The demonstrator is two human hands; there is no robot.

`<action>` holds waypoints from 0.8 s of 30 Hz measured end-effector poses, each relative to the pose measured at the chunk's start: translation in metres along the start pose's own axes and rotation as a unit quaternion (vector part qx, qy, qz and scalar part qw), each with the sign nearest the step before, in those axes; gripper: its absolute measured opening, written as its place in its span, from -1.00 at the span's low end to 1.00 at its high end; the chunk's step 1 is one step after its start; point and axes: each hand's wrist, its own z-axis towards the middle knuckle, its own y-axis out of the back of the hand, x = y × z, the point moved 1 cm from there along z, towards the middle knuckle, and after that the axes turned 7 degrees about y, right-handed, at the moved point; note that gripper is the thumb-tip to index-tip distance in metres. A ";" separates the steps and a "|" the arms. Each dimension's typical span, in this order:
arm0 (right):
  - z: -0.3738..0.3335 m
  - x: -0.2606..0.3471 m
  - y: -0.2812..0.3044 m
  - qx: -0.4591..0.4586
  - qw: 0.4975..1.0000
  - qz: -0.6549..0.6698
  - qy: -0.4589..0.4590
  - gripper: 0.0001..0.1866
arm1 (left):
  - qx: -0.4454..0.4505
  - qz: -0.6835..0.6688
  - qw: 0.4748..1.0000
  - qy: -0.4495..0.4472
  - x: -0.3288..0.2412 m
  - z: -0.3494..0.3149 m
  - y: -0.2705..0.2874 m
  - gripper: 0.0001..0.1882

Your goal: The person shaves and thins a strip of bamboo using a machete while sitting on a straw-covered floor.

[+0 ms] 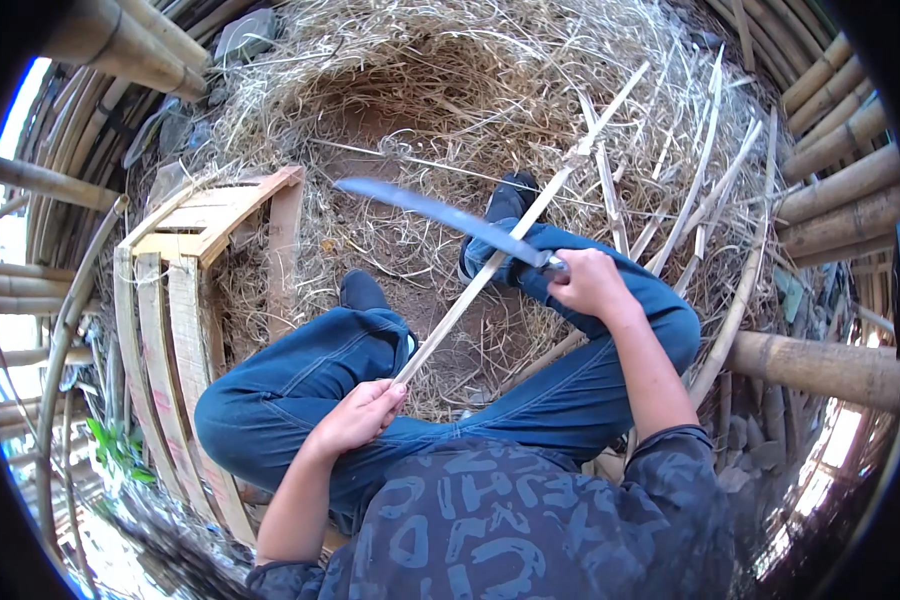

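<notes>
A long pale bamboo strip (470, 290) runs slantwise from my lap up to the far right, over the straw. My left hand (362, 414) is closed round its near end, by my left thigh. In my right hand (584, 283), above my right knee, is the handle of a machete (435, 211); the handle is mostly hidden by my fingers. The long blade points to the far left and crosses the strip near its middle. Blade and strip overlap there, but I cannot tell whether they touch.
Several split bamboo strips (705, 190) lean on the straw (530, 90) at the right. A slatted wooden crate (175, 300) stands by my left knee. Bamboo poles (820, 370) wall both sides. My shoes (363, 291) rest on bare soil and scattered shavings.
</notes>
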 end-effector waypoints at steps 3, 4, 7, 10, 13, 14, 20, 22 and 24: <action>-0.007 0.030 -0.017 0.058 0.996 0.071 0.003 -0.80 | -0.012 0.014 1.000 0.000 0.000 0.002 0.004 -0.65; -0.009 0.046 -0.019 0.107 0.987 0.112 -0.039 -0.80 | -0.016 0.004 1.000 -0.010 0.005 0.006 0.008 -0.64; -0.020 0.071 -0.043 0.194 0.947 0.237 -0.100 -0.71 | -0.079 0.061 0.993 -0.062 0.014 0.013 0.009 -0.62; -0.027 0.067 -0.068 0.004 0.943 0.310 -0.119 -0.60 | -0.167 0.165 0.965 -0.121 0.018 0.018 0.008 -0.59; -0.019 0.056 -0.046 0.005 0.934 0.324 -0.153 -0.57 | -0.201 0.185 0.949 -0.155 0.014 0.011 0.009 -0.58; -0.018 0.056 -0.035 -0.010 0.956 0.261 -0.136 -0.59 | -0.216 0.205 0.941 -0.159 0.013 0.008 0.011 -0.57; -0.002 0.022 -0.018 -0.073 0.974 0.099 -0.192 -0.65 | -0.239 0.209 0.932 -0.177 0.011 0.004 0.011 -0.56; -0.001 0.023 -0.023 -0.075 0.974 0.070 -0.202 -0.67 | -0.240 0.203 0.934 -0.172 0.006 0.003 0.012 -0.56; -0.002 0.027 -0.040 -0.073 0.975 0.028 -0.209 -0.68 | -0.212 0.177 0.948 -0.157 0.008 0.002 0.017 -0.57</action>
